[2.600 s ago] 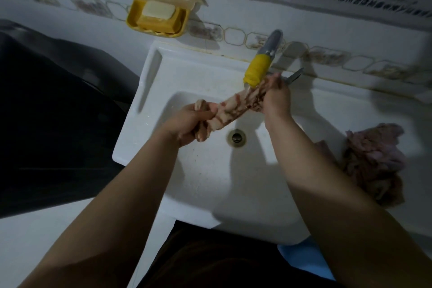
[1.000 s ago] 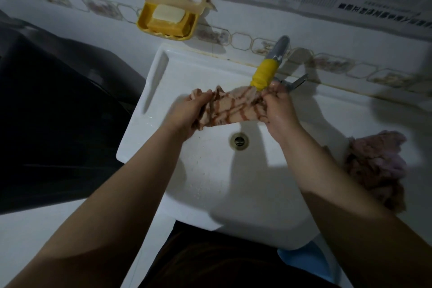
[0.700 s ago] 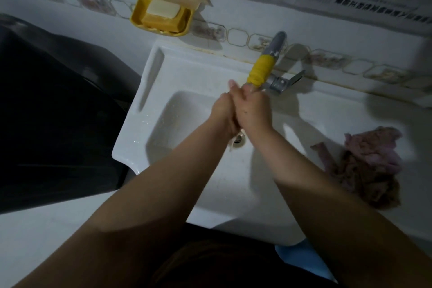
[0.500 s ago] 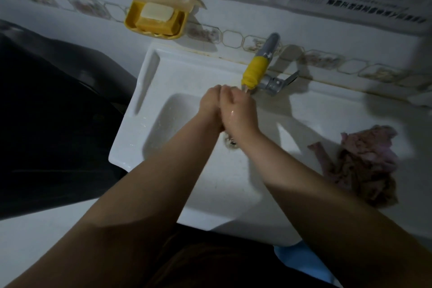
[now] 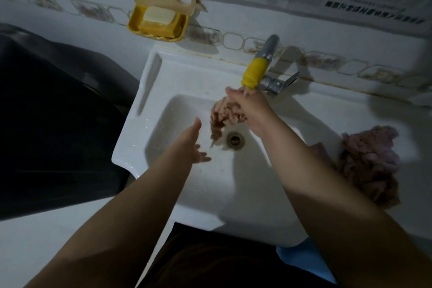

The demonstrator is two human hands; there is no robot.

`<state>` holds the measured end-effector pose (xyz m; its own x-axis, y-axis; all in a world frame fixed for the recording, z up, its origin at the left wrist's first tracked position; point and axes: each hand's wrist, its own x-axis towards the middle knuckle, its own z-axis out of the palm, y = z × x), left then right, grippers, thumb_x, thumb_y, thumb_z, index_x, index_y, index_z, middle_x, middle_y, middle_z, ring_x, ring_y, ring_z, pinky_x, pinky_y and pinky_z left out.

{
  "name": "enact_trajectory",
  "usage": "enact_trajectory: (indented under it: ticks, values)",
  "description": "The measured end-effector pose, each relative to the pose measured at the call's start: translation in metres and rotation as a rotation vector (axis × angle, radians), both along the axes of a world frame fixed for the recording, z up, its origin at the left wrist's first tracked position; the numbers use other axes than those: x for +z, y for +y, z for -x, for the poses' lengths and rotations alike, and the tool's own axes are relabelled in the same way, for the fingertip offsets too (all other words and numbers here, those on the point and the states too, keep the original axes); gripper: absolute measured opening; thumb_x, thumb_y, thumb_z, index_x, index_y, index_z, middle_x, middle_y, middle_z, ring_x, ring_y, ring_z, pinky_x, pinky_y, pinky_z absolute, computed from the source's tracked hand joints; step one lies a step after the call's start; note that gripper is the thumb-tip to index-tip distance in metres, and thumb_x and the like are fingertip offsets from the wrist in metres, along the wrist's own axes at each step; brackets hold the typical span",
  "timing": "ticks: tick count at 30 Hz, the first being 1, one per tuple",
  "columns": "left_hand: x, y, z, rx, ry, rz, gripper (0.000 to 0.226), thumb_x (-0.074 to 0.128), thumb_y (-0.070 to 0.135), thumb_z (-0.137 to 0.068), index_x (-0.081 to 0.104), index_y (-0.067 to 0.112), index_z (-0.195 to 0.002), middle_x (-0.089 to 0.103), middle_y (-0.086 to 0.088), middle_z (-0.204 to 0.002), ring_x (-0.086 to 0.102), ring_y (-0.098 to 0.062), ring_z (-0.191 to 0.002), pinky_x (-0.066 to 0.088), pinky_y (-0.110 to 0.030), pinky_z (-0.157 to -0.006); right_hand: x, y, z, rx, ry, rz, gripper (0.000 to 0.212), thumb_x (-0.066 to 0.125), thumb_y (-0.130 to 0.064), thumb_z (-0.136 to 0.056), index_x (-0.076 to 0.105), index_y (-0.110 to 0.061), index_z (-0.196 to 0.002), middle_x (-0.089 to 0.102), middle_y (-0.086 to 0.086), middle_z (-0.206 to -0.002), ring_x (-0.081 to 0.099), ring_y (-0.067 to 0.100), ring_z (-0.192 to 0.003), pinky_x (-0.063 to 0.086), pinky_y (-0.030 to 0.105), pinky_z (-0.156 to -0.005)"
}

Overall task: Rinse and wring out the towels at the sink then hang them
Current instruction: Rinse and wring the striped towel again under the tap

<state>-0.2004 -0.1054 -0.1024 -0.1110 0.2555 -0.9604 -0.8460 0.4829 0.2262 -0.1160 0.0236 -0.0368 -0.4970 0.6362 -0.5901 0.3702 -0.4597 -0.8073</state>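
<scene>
The right hand (image 5: 251,110) grips a bunched towel (image 5: 225,116) under the tap (image 5: 254,75), above the drain (image 5: 234,139). The left hand (image 5: 191,145) hangs apart from it over the sink (image 5: 163,91), fingers spread and holding nothing. A second towel (image 5: 369,163) lies heaped on the bench (image 5: 350,114), right of the right forearm.

Over the white sink (image 5: 149,110), the right hand (image 5: 251,110) grips a bunched, striped towel (image 5: 224,116) just under the yellow tap spout (image 5: 254,72), its loose end hanging toward the drain (image 5: 234,139). The left hand (image 5: 190,145) hovers apart from it over the basin, fingers spread and relaxed. A second pinkish towel (image 5: 369,163) lies crumpled on the sink's right ledge, and a yellow soap dish (image 5: 156,22) hangs on the wall.
</scene>
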Motion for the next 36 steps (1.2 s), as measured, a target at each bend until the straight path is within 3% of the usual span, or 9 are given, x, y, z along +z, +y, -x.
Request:
enact_trajectory:
  ticks: [4, 9, 13, 16, 19, 23, 28, 32, 36]
  values:
    - [0.011, 0.013, -0.007, 0.026, -0.202, -0.276, 0.091, 0.018, 0.076, -0.088, 0.053, -0.002, -0.119, 0.063, -0.016, -0.108, 0.06, -0.031, -0.102, 0.045, -0.049, -0.09, 0.009, -0.025, -0.012, 0.309, -0.055, -0.3, 0.025, 0.061, -0.005, -0.088, 0.042, -0.016, -0.075, 0.048, -0.004, -0.058, 0.045, -0.002, -0.042, 0.037, 0.014, -0.042]
    - [0.024, 0.037, 0.009, -0.038, -0.038, -0.431, 0.032, 0.048, 0.037, -0.097, 0.063, 0.009, -0.096, 0.065, -0.007, -0.087, 0.061, -0.021, -0.084, 0.047, -0.034, -0.088, -0.002, -0.046, -0.054, 0.605, -0.088, -0.309, 0.023, 0.065, -0.009, -0.085, 0.049, -0.025, -0.085, 0.056, -0.001, -0.078, 0.054, 0.011, -0.067, 0.047, 0.026, -0.062]
    - [0.036, 0.041, 0.009, -0.187, 0.068, -0.508, 0.017, 0.044, 0.012, -0.098, 0.061, 0.008, -0.094, 0.064, -0.004, -0.069, 0.061, -0.013, -0.06, 0.053, -0.024, -0.063, -0.02, -0.041, -0.073, 0.251, -0.038, -0.053, 0.034, 0.056, 0.002, -0.089, 0.043, -0.021, -0.109, 0.055, 0.001, -0.111, 0.063, 0.023, -0.087, 0.054, 0.036, -0.073]
    - [0.052, 0.04, 0.008, -0.26, 0.119, -0.49, 0.021, 0.044, 0.012, -0.097, 0.063, 0.003, -0.099, 0.069, -0.011, -0.082, 0.066, -0.019, -0.071, 0.056, -0.031, -0.071, -0.042, -0.024, -0.077, 0.311, -0.159, -0.401, 0.075, 0.067, 0.003, -0.08, 0.028, -0.018, -0.14, 0.028, 0.009, -0.144, 0.042, 0.024, -0.125, 0.043, 0.035, -0.099]
    - [0.068, 0.044, 0.005, -0.368, 0.164, -0.522, 0.024, 0.045, 0.011, -0.097, 0.063, -0.002, -0.106, 0.066, -0.018, -0.102, 0.064, -0.026, -0.089, 0.052, -0.037, -0.087, -0.054, -0.014, -0.061, 0.458, -0.191, -0.584, 0.102, 0.079, -0.024, -0.067, 0.017, -0.024, -0.148, 0.023, 0.006, -0.152, 0.029, 0.021, -0.138, 0.031, 0.038, -0.111]
    - [0.078, 0.043, 0.018, -0.724, 0.346, -0.556, 0.028, 0.065, 0.017, -0.087, 0.06, 0.001, -0.109, 0.07, -0.017, -0.089, 0.066, -0.029, -0.076, 0.055, -0.045, -0.081, -0.052, -0.001, -0.049, 0.295, -0.144, -0.48, 0.029, 0.066, -0.034, -0.066, 0.053, -0.034, -0.091, 0.065, 0.004, -0.098, 0.063, 0.025, -0.095, 0.051, 0.046, -0.085]
    - [0.065, 0.041, 0.026, -1.52, 1.099, -0.344, 0.057, 0.078, 0.022, -0.077, 0.047, 0.015, -0.125, 0.06, -0.002, -0.102, 0.057, -0.021, -0.09, 0.042, -0.028, -0.078, -0.038, 0.018, -0.06, 0.499, -0.199, -0.39, 0.023, 0.068, -0.022, -0.08, 0.055, -0.021, -0.098, 0.067, 0.003, -0.092, 0.067, 0.021, -0.076, 0.056, 0.043, -0.067]
    - [0.065, 0.035, 0.041, -1.515, 1.24, -0.295, 0.021, 0.064, 0.03, -0.088, 0.06, 0.016, -0.103, 0.063, 0.005, -0.085, 0.058, -0.015, -0.079, 0.043, -0.028, -0.075, -0.022, 0.025, -0.063, 0.7, -0.347, -0.487, 0.025, 0.074, -0.04, -0.076, 0.053, -0.029, -0.085, 0.066, -0.004, -0.089, 0.062, 0.016, -0.085, 0.049, 0.034, -0.077]
    - [0.061, 0.025, 0.056, -1.49, 1.262, -0.196, 0.019, 0.065, 0.034, -0.086, 0.063, 0.02, -0.098, 0.067, 0.002, -0.084, 0.064, -0.017, -0.069, 0.055, -0.033, -0.066, -0.003, 0.028, -0.069, 0.883, -0.417, -0.417, 0.02, 0.072, -0.043, -0.079, 0.063, -0.026, -0.084, 0.064, -0.004, -0.064, 0.056, 0.009, -0.055, 0.039, 0.021, -0.05]
